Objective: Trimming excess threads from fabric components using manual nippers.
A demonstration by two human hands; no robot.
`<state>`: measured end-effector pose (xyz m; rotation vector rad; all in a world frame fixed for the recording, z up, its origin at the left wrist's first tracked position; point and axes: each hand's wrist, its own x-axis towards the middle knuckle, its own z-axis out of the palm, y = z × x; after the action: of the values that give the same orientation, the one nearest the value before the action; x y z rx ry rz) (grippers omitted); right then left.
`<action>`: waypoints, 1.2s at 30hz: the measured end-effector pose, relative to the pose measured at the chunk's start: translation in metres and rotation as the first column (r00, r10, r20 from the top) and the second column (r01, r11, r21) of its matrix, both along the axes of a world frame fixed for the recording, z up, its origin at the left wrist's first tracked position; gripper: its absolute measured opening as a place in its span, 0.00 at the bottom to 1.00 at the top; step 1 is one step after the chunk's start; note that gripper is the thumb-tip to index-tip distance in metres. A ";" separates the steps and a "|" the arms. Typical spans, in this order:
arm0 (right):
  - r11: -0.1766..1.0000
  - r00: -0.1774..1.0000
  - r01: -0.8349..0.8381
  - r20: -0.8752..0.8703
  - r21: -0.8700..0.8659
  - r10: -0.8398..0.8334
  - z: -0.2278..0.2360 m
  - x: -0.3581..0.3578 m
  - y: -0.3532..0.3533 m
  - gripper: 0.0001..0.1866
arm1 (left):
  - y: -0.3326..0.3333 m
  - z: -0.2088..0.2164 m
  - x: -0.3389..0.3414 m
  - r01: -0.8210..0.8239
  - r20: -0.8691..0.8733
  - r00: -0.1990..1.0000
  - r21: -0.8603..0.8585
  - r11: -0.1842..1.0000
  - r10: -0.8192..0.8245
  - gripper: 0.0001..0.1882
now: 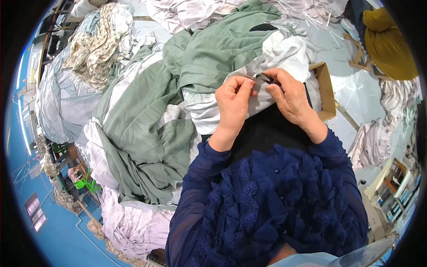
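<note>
My left hand (233,102) pinches the edge of a white cloth (287,50) above my lap. Close beside it, my right hand (290,94) is closed around small dark thread snips (269,79), mostly hidden by the fingers. Their tip is near the cloth edge by the left fingertips; whether it touches cannot be made out. The white cloth lies together with a large sage-green cloth (215,51), which spreads in folds to the left and far side. Part of the white cloth hangs below my left hand over my dark lap.
A cardboard box (328,91) stands right of my right hand. Pale fabric (129,222) and patterned fabric (95,49) are heaped at the left. Crumpled fabric (371,142) lies at the right. At the far right, mustard-coloured cloth (389,44) is near a wooden stool (356,53).
</note>
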<state>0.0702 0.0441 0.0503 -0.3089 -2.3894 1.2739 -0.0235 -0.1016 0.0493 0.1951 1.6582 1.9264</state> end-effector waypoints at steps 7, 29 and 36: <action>0.944 0.997 0.017 -0.079 0.330 0.010 0.002 -0.002 0.005 0.17 | -0.002 -0.011 0.001 0.001 -0.284 0.959 -0.054 0.999 -0.017 0.05; 0.891 0.974 0.043 -0.218 0.453 0.064 -0.010 -0.008 0.008 0.14 | 0.000 -0.003 0.006 0.022 -0.245 0.969 -0.049 0.999 -0.033 0.03; 0.788 0.999 -0.019 0.014 -0.615 0.035 -0.004 0.002 0.003 0.12 | -0.003 0.001 0.008 0.132 -0.236 0.963 0.002 0.991 -0.127 0.04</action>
<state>0.0725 0.0475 0.0467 -0.4773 -1.9233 2.0564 -0.0156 -0.1046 0.0505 0.5451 1.7310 1.8778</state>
